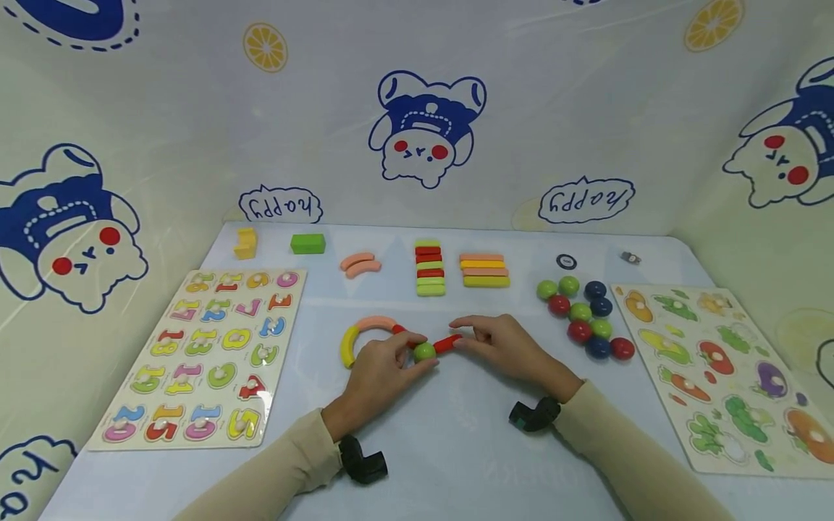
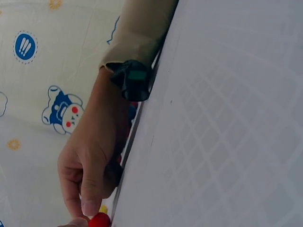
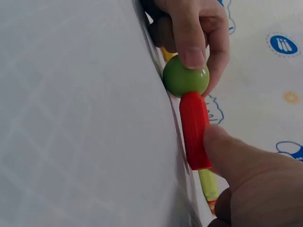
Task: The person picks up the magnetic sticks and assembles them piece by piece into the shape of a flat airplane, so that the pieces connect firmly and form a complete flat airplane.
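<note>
My left hand [image 1: 378, 369] pinches a glossy green ball [image 1: 425, 352] between thumb and fingers, down at the tabletop. A short red stick [image 1: 447, 343] stands end-on against the ball; in the right wrist view the red stick [image 3: 194, 132] meets the green ball [image 3: 182, 78]. My right hand [image 1: 504, 351] has its thumb on the stick's outer end, while its index finger is extended apart from the stick. Left of the ball, a curved yellow piece [image 1: 348, 347], a curved pink piece [image 1: 376, 322] and a red piece [image 1: 398, 329] form an arch, partly hidden by my left hand.
A number puzzle board [image 1: 270, 405] lies left, a vegetable puzzle board [image 1: 684, 420] right. Several coloured balls [image 1: 580, 331] cluster beside it. Toward the back are stacked sticks [image 1: 430, 268], more sticks [image 1: 485, 271], pink curved pieces [image 1: 360, 265], a green block [image 1: 308, 244] and a yellow block [image 1: 245, 244].
</note>
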`<control>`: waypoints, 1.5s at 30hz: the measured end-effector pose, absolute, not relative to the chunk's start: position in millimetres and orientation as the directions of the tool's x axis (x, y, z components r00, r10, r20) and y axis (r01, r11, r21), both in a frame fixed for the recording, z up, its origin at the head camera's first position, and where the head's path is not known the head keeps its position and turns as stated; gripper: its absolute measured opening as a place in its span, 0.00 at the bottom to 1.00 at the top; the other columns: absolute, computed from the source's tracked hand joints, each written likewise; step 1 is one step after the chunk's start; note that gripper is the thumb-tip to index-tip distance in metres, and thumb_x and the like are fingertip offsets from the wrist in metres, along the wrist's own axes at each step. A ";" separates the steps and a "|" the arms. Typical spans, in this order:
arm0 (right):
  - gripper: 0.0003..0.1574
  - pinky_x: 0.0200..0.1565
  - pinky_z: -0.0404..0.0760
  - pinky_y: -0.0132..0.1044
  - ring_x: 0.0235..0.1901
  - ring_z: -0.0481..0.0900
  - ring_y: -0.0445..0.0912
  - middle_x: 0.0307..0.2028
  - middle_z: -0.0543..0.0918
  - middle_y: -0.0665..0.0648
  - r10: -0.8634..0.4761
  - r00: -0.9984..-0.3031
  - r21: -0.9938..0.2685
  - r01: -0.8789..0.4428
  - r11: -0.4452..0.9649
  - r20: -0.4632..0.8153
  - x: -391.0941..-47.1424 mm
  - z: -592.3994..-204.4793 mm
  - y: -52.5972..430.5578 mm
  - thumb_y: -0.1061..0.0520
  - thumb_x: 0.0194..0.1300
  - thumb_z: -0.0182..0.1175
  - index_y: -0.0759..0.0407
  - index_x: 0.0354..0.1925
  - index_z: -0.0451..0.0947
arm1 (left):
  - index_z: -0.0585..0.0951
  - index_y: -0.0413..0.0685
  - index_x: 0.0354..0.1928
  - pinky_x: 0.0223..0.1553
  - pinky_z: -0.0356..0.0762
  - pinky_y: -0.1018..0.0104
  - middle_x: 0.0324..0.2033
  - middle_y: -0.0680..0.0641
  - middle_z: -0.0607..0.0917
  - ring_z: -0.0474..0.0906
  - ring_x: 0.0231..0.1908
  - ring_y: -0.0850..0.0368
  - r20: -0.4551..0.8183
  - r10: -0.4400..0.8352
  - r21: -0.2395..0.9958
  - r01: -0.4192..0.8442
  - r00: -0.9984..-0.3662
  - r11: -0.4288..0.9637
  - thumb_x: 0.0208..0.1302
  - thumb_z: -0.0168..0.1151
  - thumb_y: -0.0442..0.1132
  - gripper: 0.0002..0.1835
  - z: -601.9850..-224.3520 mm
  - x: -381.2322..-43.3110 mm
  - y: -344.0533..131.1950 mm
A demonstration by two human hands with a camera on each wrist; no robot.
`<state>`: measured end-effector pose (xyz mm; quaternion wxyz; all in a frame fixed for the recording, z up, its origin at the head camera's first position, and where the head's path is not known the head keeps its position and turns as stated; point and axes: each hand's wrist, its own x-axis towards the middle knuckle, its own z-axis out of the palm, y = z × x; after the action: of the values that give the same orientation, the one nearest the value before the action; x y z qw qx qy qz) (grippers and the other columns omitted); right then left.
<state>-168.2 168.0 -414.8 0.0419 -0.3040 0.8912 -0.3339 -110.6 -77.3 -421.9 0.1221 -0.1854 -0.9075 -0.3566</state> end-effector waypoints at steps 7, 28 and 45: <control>0.17 0.18 0.62 0.32 0.13 0.64 0.40 0.12 0.66 0.44 -0.484 -0.867 -0.533 -0.467 0.705 0.120 -168.8 -415.1 161.6 0.44 0.60 0.63 0.40 0.48 0.79 | 0.82 0.58 0.45 0.14 0.56 0.70 0.10 0.58 0.64 0.60 0.11 0.65 0.335 0.216 0.611 0.386 -0.917 0.692 0.51 0.69 0.57 0.21 -421.1 -116.2 -74.8; 0.21 0.16 0.62 0.34 0.12 0.64 0.46 0.11 0.66 0.52 -0.293 -0.950 -0.706 -0.278 0.651 0.104 -175.0 -417.3 138.1 0.48 0.62 0.61 0.40 0.54 0.75 | 0.82 0.55 0.38 0.20 0.66 0.72 0.16 0.60 0.75 0.69 0.18 0.66 0.166 0.349 0.363 0.387 -0.922 0.848 0.51 0.69 0.56 0.18 -385.6 -135.5 -68.6; 0.15 0.18 0.60 0.34 0.13 0.63 0.46 0.12 0.65 0.52 -0.286 -0.956 -0.719 -0.243 0.651 0.065 -181.4 -413.4 133.6 0.46 0.62 0.61 0.41 0.48 0.78 | 0.83 0.58 0.47 0.22 0.64 0.63 0.21 0.50 0.74 0.69 0.23 0.53 -0.067 0.269 0.494 0.202 -0.961 0.846 0.57 0.65 0.52 0.16 -344.1 -164.0 -146.6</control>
<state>-181.4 133.6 -413.4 0.0273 -0.1458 0.9081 -0.3917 -164.0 -146.6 -344.1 -0.0671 -0.1229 -0.9583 -0.2489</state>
